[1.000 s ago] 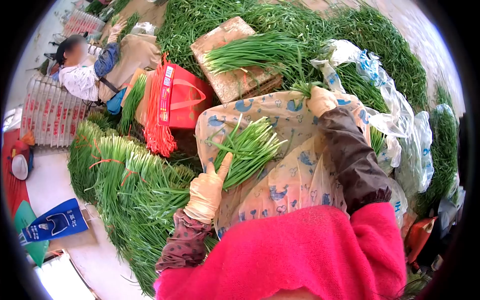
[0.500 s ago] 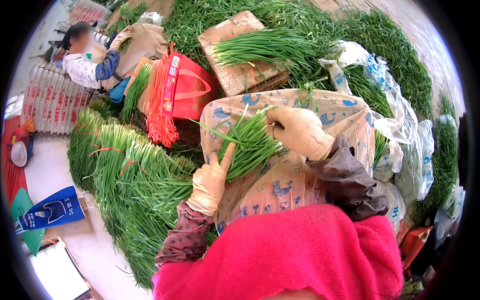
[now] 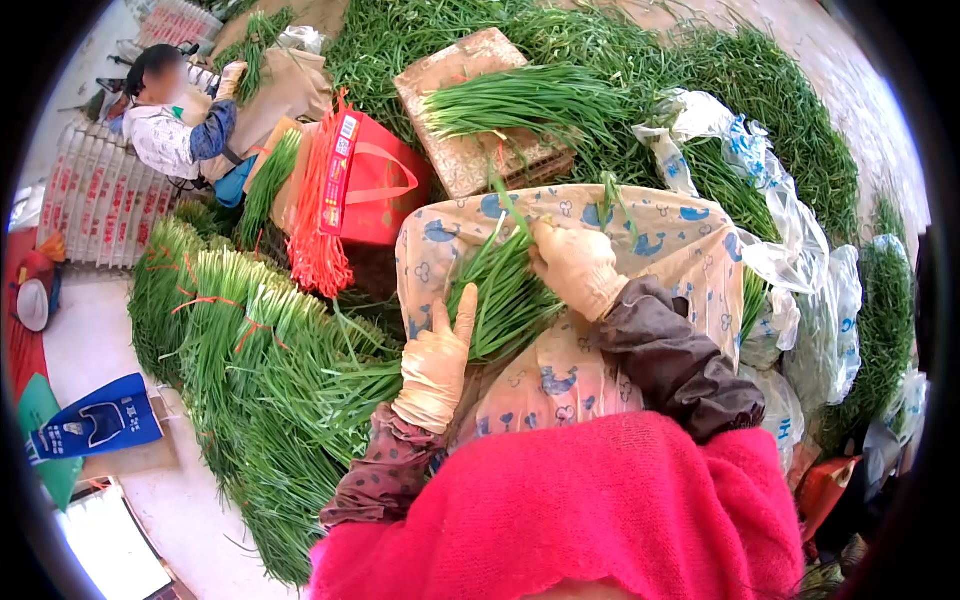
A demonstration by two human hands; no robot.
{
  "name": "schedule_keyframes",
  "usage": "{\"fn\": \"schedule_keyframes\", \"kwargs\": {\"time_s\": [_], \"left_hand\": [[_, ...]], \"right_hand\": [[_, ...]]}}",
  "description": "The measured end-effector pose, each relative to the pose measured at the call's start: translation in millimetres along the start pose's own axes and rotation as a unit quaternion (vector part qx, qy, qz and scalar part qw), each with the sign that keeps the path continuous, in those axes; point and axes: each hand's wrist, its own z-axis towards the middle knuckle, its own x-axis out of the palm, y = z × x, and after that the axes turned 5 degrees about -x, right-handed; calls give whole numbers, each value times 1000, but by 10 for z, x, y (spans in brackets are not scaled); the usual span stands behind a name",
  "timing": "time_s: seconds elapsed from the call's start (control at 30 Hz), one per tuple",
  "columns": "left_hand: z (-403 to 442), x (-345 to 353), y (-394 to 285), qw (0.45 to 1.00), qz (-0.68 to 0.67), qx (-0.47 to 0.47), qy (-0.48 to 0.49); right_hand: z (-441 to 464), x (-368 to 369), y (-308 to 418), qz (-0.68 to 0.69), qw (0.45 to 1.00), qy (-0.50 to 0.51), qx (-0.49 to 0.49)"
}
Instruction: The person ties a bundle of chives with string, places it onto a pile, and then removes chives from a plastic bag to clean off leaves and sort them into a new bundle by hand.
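Note:
A loose bunch of green stalks (image 3: 500, 298) lies on the patterned cloth (image 3: 665, 225) over my lap. My left hand (image 3: 437, 365), in a pale glove, is at the bunch's lower left; its index finger and thumb stretch upward and its other fingers are hidden or curled. At the upper right of the bunch is my gloved right hand (image 3: 578, 262), its fingers pinched on stalks at the bunch's edge. A few loose leaves (image 3: 612, 200) rest on the cloth's far edge.
Tied bundles (image 3: 235, 310) stand at the left. Behind are a red bag (image 3: 375, 190) with red ties (image 3: 318, 220), a board (image 3: 460, 165) bearing stalks, and a heap of greens (image 3: 760, 100). Clear plastic bags (image 3: 825, 320) lie right. A co-worker (image 3: 170, 130) sits at the upper left.
My right hand has come from the cloth's far edge down to the bunch and closed there. My left hand has stayed beside the bunch. The co-worker's hand has shifted among greens.

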Motion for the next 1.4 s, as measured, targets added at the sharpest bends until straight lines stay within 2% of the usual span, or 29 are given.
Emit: {"fn": "schedule_keyframes", "kwargs": {"time_s": [0.07,0.2,0.27,0.3,0.33,0.37,0.4,0.47,0.53,0.6,0.63,0.67,0.7,0.73,0.77,0.83,0.87,0.9,1.03,1.07,1.1,1.13,1.2,1.23,1.3,1.33,1.4], "left_hand": [[0,25,22,1000,-26,-1,1],[-26,-16,111,998,-68,14,4],[-41,-45,154,998,-31,38,-26],[-56,-43,164,999,-30,31,-33],[-69,-54,187,999,-30,31,-32],[-82,-80,219,999,-27,33,-33],[-93,-106,248,999,-23,35,-33],[-118,-125,300,999,-24,37,-29],[-135,-122,341,996,-53,54,-43],[-123,-150,363,995,-58,64,-44],[-116,-170,366,996,-46,67,-30],[-65,-180,352,996,-40,79,-26],[-33,-201,357,994,-65,86,-19],[2,-216,321,993,-53,89,-55],[54,-263,352,988,-95,111,-54],[44,-184,474,980,-131,145,-41],[70,-233,477,981,-152,119,-9],[88,-330,510,978,-177,105,-25],[5,-195,687,977,-193,73,-52],[-4,-154,675,977,-194,75,-51],[-19,-118,652,960,-271,50,-42],[-35,-111,621,937,-347,21,-33],[0,-174,530,934,-356,1,-22],[31,-177,498,925,-380,5,-6],[74,-255,471,918,-394,-3,42],[114,-354,467,922,-356,-50,141],[124,-197,528,882,-438,-54,168]], "right_hand": [[45,108,-217,-85,993,57,64],[82,157,-657,-112,992,7,64],[218,-100,-656,-135,972,96,165],[249,5,-883,-199,959,102,172],[234,-99,-947,-138,974,17,180],[265,-151,-1099,-116,974,4,194],[332,-212,-1244,-116,961,34,249],[353,-430,-1354,-69,951,3,302],[441,-535,-1438,-169,928,61,326],[419,-638,-1205,-197,936,78,280],[435,-669,-962,-189,963,45,185],[509,-691,-695,-86,989,59,104],[555,-638,-397,-17,993,114,22],[605,-587,-104,62,981,176,-53],[586,-652,169,171,957,154,-177],[655,-719,436,166,918,302,-197],[665,-658,424,133,909,354,-177],[643,-710,336,131,915,345,-164],[577,-578,-154,275,885,375,-19],[519,-467,-300,317,867,383,22],[393,-500,-361,471,785,396,79],[299,-591,-351,470,784,398,80],[184,-724,-237,329,888,312,81],[161,-613,-220,239,943,228,45],[226,-501,-301,236,941,237,53],[287,-450,-328,227,940,247,65],[274,-392,-397,233,964,122,45]]}}
